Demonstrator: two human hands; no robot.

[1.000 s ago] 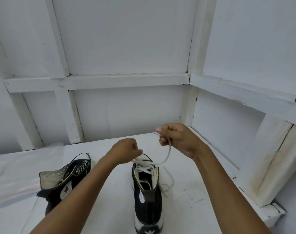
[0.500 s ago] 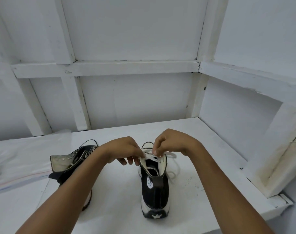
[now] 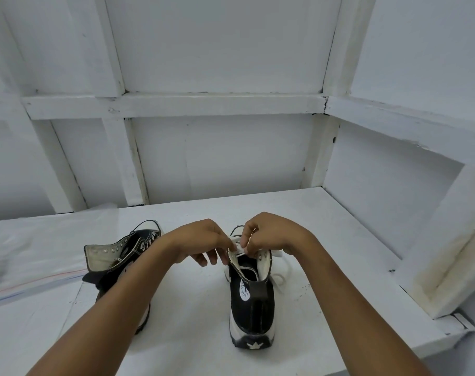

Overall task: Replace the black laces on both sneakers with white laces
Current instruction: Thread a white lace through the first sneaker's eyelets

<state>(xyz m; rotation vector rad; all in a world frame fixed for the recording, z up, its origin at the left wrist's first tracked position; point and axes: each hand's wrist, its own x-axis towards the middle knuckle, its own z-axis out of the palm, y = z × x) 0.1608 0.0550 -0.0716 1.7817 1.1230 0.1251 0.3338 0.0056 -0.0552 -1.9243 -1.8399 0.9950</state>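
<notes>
A black high-top sneaker [image 3: 251, 302] stands upright on the white shelf, heel toward me, with a white lace [image 3: 278, 278] threaded through it and trailing off to its right. My right hand [image 3: 271, 234] pinches the white lace at the sneaker's top eyelets. My left hand [image 3: 203, 244] holds the left flap of the collar, its other fingers spread loosely. A second black sneaker [image 3: 122, 263] lies to the left with its collar folded open and no lace visible in its eyelets; my left forearm covers part of it.
The white shelf [image 3: 193, 335] is boxed in by a white framed back wall and a right side wall [image 3: 393, 191]. A clear plastic bag [image 3: 32, 256] lies at the left. The shelf's front edge runs near the lower right.
My right hand has come down from holding the lace raised in a loop to the top of the sneaker. Both hands now meet at the collar. The view has tilted down slightly.
</notes>
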